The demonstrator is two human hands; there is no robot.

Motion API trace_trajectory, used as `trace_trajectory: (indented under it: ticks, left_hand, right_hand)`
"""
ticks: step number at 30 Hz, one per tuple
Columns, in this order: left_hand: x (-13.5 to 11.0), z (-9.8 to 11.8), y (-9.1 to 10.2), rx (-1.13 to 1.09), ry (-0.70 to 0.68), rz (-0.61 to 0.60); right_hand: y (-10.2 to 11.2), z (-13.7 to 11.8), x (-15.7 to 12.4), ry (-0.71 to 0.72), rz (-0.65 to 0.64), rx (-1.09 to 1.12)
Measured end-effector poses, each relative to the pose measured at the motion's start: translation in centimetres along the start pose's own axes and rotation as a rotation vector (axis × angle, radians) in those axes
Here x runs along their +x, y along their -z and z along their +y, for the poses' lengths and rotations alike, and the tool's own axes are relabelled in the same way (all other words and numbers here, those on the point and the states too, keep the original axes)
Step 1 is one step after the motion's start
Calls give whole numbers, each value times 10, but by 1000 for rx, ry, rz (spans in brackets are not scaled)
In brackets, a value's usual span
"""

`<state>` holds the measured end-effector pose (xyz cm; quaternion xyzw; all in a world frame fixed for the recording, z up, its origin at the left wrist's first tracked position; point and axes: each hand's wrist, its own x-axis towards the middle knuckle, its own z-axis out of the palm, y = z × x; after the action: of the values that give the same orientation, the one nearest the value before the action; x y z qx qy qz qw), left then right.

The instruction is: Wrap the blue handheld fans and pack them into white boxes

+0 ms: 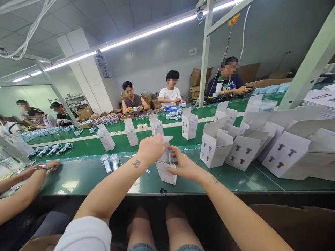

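The white box point(167, 175) is right in front of you, near the close edge of the green bench point(86, 183), with its top open and a clear bag point(164, 156) showing in its mouth. Your right hand point(186, 165) grips the box at its right side, thumb across the near panel and fingers around the upper edge. Your left hand point(151, 150) is curled at the top, against the clear bag; its fingertips are hidden, so you cannot tell whether it pinches the plastic or only presses it. The box looks like thin card: light, fairly stiff along its folded corners, but easy to dent in mid-panel, so hold it low and near the corners with a gentle squeeze. The bag is probably soft and slippery, best taken by a gathered fold. Just left of your box, two shiny metal pieces point(110, 163) lie on the bench. Farther off stand more open cartons point(190, 127), with printed boxes point(216, 146) crowded together on your right. At far left, a co-worker's forearm point(30, 190) rests by the bench, and other people sit across the line.
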<state>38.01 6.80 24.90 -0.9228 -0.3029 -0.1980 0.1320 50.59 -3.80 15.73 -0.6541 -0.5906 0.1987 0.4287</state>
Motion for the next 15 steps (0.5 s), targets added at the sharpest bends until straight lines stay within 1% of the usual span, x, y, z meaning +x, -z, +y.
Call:
trace_trajectory:
  ticks: [3,5,7,8,9,10,11,13,15]
  left_hand:
    - [-6,9,-6,43,-94,43]
    - [-16,7,-8,-14,-164,76]
    - [-31,1,-13,-127,-221,171]
    - [-40,-1,-16,-191,-225,231]
    - [-50,-2,-21,-247,-213,279]
    - [-61,-2,-28,-296,-191,300]
    - [-72,0,-35,-342,-163,290]
    - [-92,5,-51,-453,-79,207]
    - [-106,7,-64,-615,70,138]
  right_hand:
    - [-1,5,-2,19,22,30]
    - [-1,8,-3,38,28,44]
    - [-1,11,-3,29,40,79]
    - [-1,12,-3,23,49,106]
    - [-2,12,-4,23,54,136]
    - [-4,12,-4,28,61,161]
    - [-6,10,-5,39,70,172]
    - [-13,6,-8,56,98,137]
    - [-21,-1,-9,60,143,36]
